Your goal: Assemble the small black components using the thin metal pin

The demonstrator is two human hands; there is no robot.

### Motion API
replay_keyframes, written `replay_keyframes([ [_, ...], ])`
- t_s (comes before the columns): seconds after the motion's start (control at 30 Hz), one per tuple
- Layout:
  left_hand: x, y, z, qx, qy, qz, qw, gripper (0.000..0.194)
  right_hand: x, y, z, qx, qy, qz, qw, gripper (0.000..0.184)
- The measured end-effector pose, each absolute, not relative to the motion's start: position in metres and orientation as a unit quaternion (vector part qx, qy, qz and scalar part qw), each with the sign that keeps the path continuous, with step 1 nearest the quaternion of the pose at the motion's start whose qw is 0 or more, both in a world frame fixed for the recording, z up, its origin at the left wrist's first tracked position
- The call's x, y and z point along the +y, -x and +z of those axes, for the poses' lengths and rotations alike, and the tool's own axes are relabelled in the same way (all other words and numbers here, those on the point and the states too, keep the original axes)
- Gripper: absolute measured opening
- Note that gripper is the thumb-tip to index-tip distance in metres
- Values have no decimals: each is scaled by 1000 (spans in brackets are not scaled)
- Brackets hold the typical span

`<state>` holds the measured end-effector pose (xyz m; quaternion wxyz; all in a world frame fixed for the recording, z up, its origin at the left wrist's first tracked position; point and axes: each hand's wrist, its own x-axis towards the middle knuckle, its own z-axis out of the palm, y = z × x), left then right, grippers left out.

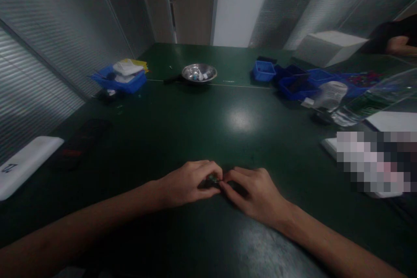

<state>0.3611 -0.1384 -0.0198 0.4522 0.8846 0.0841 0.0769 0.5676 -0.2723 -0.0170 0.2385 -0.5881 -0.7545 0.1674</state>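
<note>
Close together over the near middle of the green table (182, 126), my two hands meet at the fingertips. My left hand (192, 182) is closed around a small dark, shiny object (213, 179), mostly covered by the fingers, so its kind does not show. From the other side, my right hand (252, 189) pinches with thumb and index finger right at the left fingertips. Whether those fingers grip the same piece or another small one cannot be made out.
A metal bowl (199, 73) with small items stands far ahead. Blue bins (263, 71) are at the far right, a filled blue basket (120, 80) at the far left. A clear bottle (374, 97) lies right. A white case (29, 163) lies left; another person's arm (399, 46) shows far right.
</note>
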Motion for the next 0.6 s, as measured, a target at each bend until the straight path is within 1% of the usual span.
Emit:
replay_keyframes([
  [0.07,-139,-361,-19,85,-884,85,451,27,-273,-569,-17,-734,601,179,261,25],
  [0.17,-139,-361,-18,81,-880,92,460,42,-273,-572,-16,-712,613,189,284,25],
  [0.27,-139,-361,-16,83,-877,84,466,54,-274,-574,-15,-709,614,193,287,25],
  [0.37,-139,-362,-13,81,-885,86,451,60,-274,-576,-14,-707,617,194,284,25],
  [0.5,-139,-364,-10,76,-904,111,405,61,-274,-581,-12,-697,630,182,290,26],
  [0.6,-138,-363,-10,91,-923,122,352,47,-273,-584,-11,-689,640,175,292,27],
])
